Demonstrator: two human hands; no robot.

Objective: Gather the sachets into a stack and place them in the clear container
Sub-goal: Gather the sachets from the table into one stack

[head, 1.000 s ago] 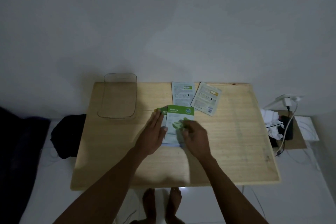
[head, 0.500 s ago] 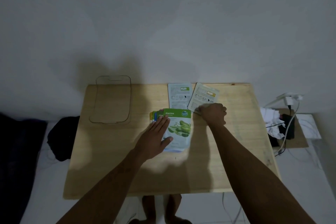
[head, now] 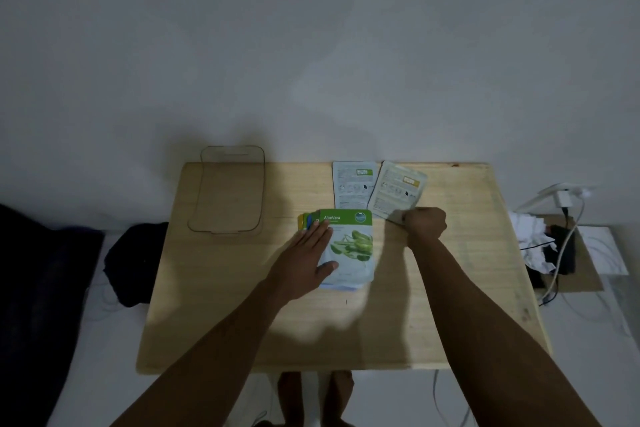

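A stack of sachets lies mid-table, topped by a green aloe vera sachet (head: 353,246); coloured edges of others fan out at its upper left. My left hand (head: 304,260) rests flat on the stack's left side, fingers spread. Two pale sachets lie face down at the back: a white one (head: 353,185) and a cream one (head: 398,192) tilted to its right. My right hand (head: 425,226) is closed on the cream sachet's near corner. The clear container (head: 227,189) stands empty at the back left of the wooden table (head: 450,288).
The table's back edge meets a plain wall. To the right, off the table, sit a charger with white cables (head: 568,204) and crumpled white cloth (head: 533,243). A dark bundle (head: 135,263) lies on the floor at the left. My bare feet show below the table's front edge.
My right hand left the stack, reached back right to the cream sachet and closed on its near corner. My left hand stayed on the stack.
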